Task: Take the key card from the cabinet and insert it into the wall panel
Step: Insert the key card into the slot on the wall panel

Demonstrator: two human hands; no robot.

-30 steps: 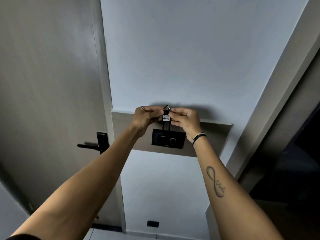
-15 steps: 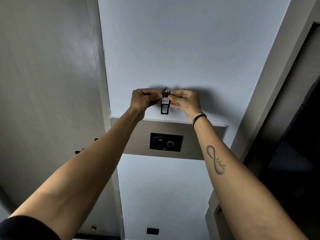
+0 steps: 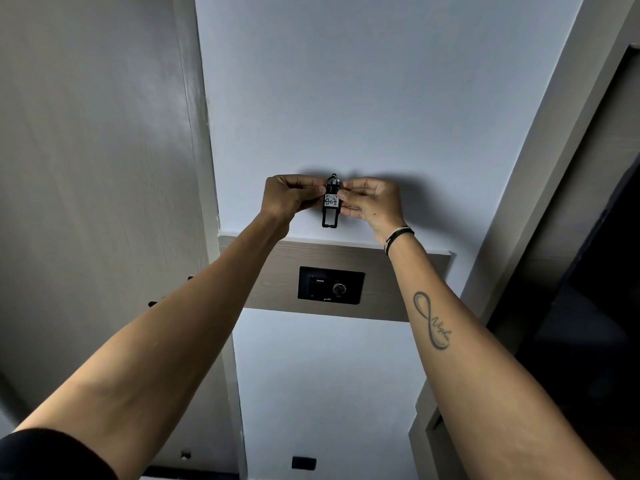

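The key card [image 3: 330, 209] is a small black tag with a white label reading 407 and a ring at its top. It hangs upright in front of the white wall, pinched from both sides. My left hand [image 3: 290, 197] grips its left edge and my right hand [image 3: 372, 202] grips its right edge. The black wall panel [image 3: 330, 285], with a slot on its left and a round knob on its right, sits on a wooden strip [image 3: 388, 278] below the card. There is a clear gap between the card's lower end and the panel.
A grey door [image 3: 93, 168] with a dark handle partly hidden behind my left forearm stands at the left. A dark doorway [image 3: 595, 289] opens on the right. A small black outlet [image 3: 303, 463] sits low on the wall.
Both hands lifted the key card from right at the panel's top edge up to the white wall above the wooden strip. Over the last half second they stayed nearly still.
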